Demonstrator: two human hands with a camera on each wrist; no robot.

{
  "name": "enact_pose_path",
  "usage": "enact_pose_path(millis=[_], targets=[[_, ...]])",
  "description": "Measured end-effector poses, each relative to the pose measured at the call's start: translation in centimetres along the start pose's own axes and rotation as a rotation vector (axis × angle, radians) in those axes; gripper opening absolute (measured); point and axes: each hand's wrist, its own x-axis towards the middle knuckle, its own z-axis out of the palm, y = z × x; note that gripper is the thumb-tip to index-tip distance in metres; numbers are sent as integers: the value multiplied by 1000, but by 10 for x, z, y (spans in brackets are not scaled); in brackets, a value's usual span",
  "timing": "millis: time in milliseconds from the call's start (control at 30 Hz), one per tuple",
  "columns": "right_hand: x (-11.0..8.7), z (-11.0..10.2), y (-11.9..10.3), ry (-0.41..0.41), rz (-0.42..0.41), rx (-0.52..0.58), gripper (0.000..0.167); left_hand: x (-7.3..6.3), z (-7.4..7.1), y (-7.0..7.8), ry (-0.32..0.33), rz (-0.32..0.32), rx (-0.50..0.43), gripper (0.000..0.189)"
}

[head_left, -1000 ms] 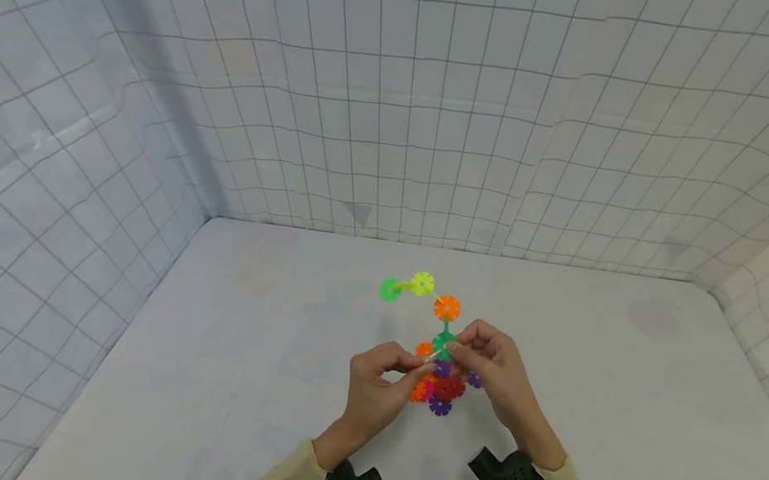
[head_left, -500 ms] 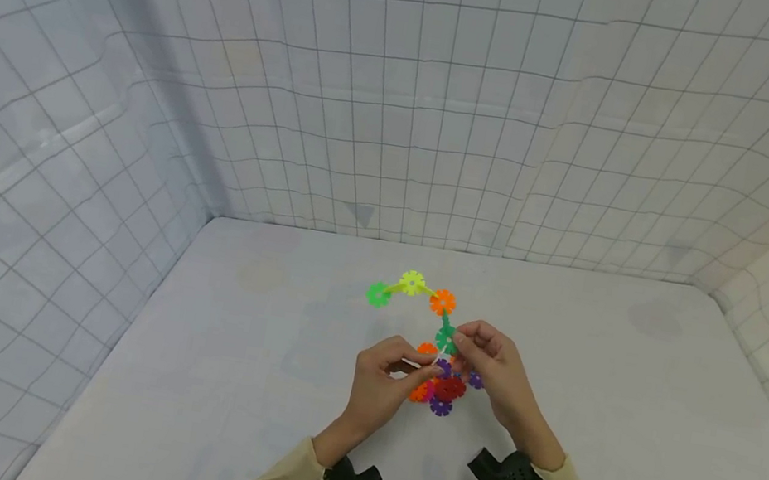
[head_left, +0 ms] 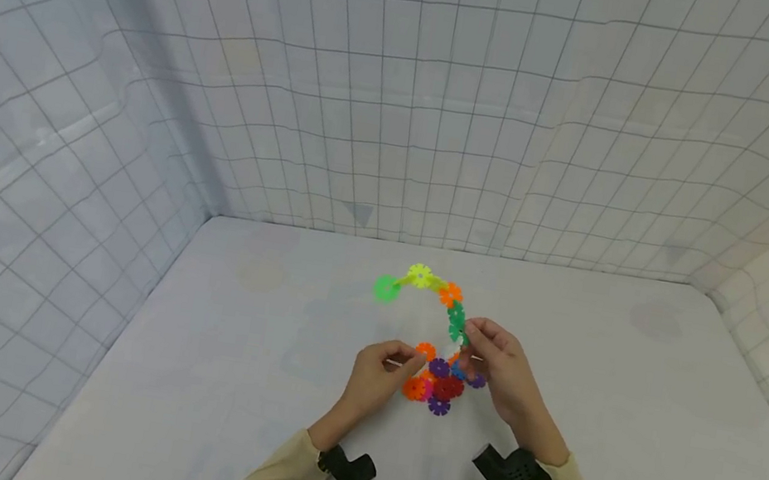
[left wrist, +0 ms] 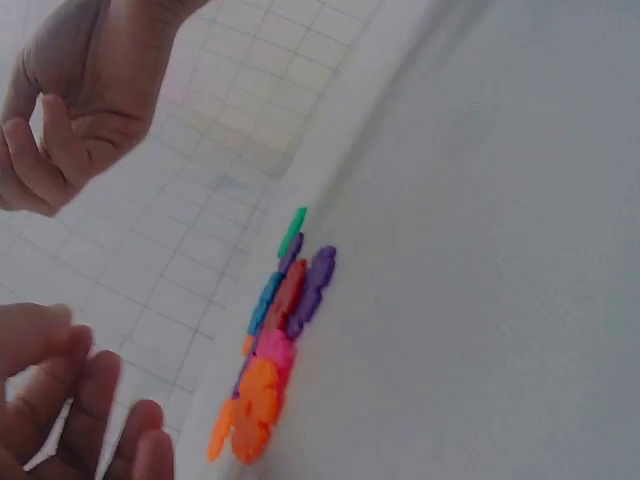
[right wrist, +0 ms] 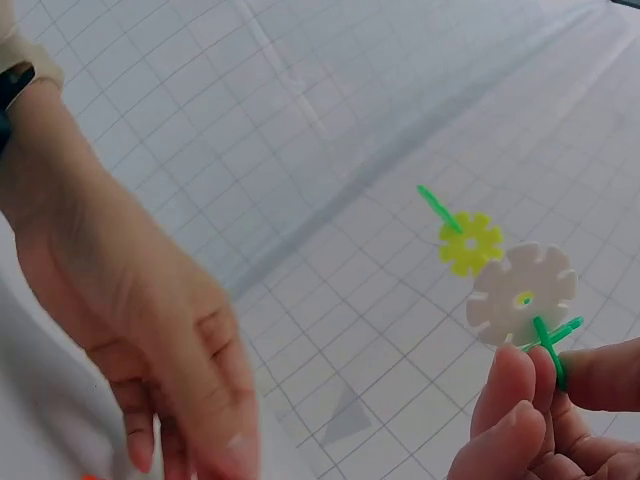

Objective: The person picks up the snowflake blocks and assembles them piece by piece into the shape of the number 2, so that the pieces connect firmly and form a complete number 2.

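Observation:
My right hand (head_left: 502, 376) pinches a green snowflake disc (head_left: 455, 332) at the lower end of a curved chain. Up the chain come another green disc, an orange disc (head_left: 450, 294), yellow pieces (head_left: 420, 276) and a light green disc (head_left: 387, 288) at the far end. A white disc (right wrist: 495, 302) joins the chain near my right fingertips in the right wrist view. My left hand (head_left: 372, 377) hovers at the left side of a disc pile, its fingers loosely bent and nothing visible between them. In the left wrist view its fingers (left wrist: 95, 400) appear at lower left.
Below the hands lies a small pile of discs, among them red (head_left: 449, 388), purple (head_left: 439, 406), orange (head_left: 415, 388), pink and blue. They rest on a white table (head_left: 241, 385). Grid-patterned sheets (head_left: 390, 107) hang behind and at both sides. Black wrist mounts (head_left: 348, 468) sit on both wrists.
My left hand has let go of the white disc and drawn back left. The chain has turned and lifted slightly in my right hand, which has shifted little.

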Motion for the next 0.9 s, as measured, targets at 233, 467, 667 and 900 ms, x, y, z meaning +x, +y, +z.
enact_pose_path(millis=[233,467,667,900], targets=[[-2,-3,-5,-57,1,118,24,-2,1,-32,-130,-47,261,16],[-4,-5,-9,-116,-3,242,19,-3,2,-35,-183,-6,363,26],[-6,-6,-11,-124,25,321,19,-3,1,-35,-193,10,381,23],[-7,-8,-13,-140,41,376,21,-2,-1,-35,-219,-27,377,29]])
